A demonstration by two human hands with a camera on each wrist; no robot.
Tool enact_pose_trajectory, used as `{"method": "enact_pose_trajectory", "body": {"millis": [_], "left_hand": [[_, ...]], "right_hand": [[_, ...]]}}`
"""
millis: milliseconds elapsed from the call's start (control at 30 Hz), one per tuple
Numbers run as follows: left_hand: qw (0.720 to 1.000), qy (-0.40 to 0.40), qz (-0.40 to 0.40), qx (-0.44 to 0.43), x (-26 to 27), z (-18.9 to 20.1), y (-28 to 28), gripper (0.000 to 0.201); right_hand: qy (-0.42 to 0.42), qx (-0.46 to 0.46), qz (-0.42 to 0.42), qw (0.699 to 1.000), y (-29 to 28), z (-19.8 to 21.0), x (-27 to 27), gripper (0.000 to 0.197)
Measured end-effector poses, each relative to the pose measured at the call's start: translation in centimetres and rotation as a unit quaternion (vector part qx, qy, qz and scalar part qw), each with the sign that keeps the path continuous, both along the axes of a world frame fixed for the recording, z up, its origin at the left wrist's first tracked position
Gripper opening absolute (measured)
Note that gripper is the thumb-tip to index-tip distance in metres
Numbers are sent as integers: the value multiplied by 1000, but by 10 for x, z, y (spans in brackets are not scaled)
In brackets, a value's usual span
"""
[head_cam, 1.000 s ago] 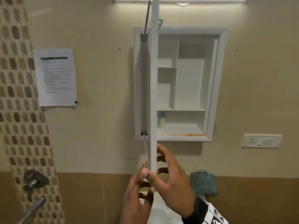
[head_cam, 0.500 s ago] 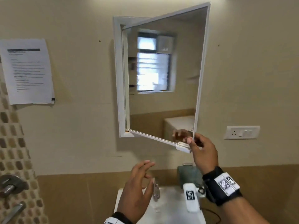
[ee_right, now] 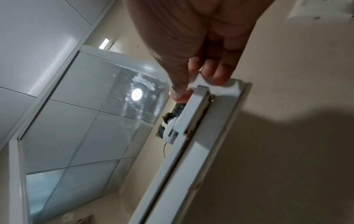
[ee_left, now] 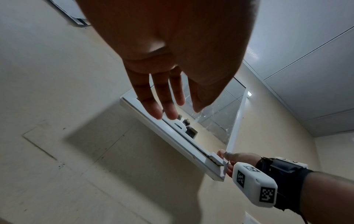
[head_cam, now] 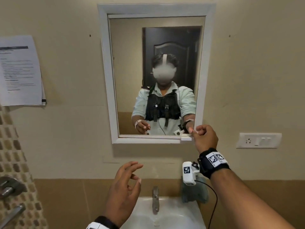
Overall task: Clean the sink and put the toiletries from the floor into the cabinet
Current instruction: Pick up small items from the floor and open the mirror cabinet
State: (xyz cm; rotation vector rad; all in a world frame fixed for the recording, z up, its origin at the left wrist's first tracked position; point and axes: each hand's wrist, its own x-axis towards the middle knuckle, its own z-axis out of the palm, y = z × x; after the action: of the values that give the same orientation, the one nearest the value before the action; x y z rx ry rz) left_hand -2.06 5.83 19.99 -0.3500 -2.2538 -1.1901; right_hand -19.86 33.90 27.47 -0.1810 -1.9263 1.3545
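Observation:
The mirrored cabinet door (head_cam: 156, 80) lies flush in its white frame (head_cam: 105, 80), hiding the shelves and toiletries inside. My right hand (head_cam: 196, 131) is at the door's lower right corner, thumb and curled fingers pinching the small white handle (head_cam: 186, 138); the right wrist view shows the thumb on the handle (ee_right: 195, 109) and the fingers (ee_right: 214, 75) behind the corner. My left hand (head_cam: 132, 177) hovers with loose fingers above the white sink (head_cam: 173, 215), holding nothing. In the left wrist view its fingers (ee_left: 168, 106) point at the mirror's lower edge.
A chrome tap (head_cam: 155, 200) stands at the back of the sink, with a teal cloth (head_cam: 194, 194) to its right. On the wall are a switch and socket plate (head_cam: 259, 140) to the right and a printed sheet (head_cam: 19, 71) to the left. Shower fittings (head_cam: 9, 185) jut out at far left.
The cabinet door swung from wide open to closed against its frame, led by my right hand at the handle. My left hand let go of the door and dropped toward the sink.

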Motion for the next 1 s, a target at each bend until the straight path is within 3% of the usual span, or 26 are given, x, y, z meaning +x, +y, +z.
{"method": "enact_pose_trajectory", "body": {"millis": [200,367,500,633,667,700,833,1000], "left_hand": [[1000,5,15,-16,-13,-3,9,46],[999,-10,36,-19,-14,-11,14,43],[998,-15,56,-21,-10,-17,14,44],[995,-22,88,-43,19,-34,-2,44],[993,-34,104,-41,17,-33,-8,44],[982,-84,165,-37,53,-55,-25,43],[975,-82,197,-65,68,-59,-50,39],[925,-161,345,-23,195,-107,-113,37]], "right_hand": [[-20,-24,3,1000,9,-11,-25,43],[-27,-23,31,999,15,-15,-26,46],[20,-41,54,997,12,-25,-14,41],[57,-49,104,992,-16,-75,23,24],[49,-36,143,988,-24,-86,28,21],[-9,-13,220,975,-64,-125,47,20],[-30,-13,263,964,-79,-161,63,16],[-164,64,404,898,-168,-231,131,17]]}}
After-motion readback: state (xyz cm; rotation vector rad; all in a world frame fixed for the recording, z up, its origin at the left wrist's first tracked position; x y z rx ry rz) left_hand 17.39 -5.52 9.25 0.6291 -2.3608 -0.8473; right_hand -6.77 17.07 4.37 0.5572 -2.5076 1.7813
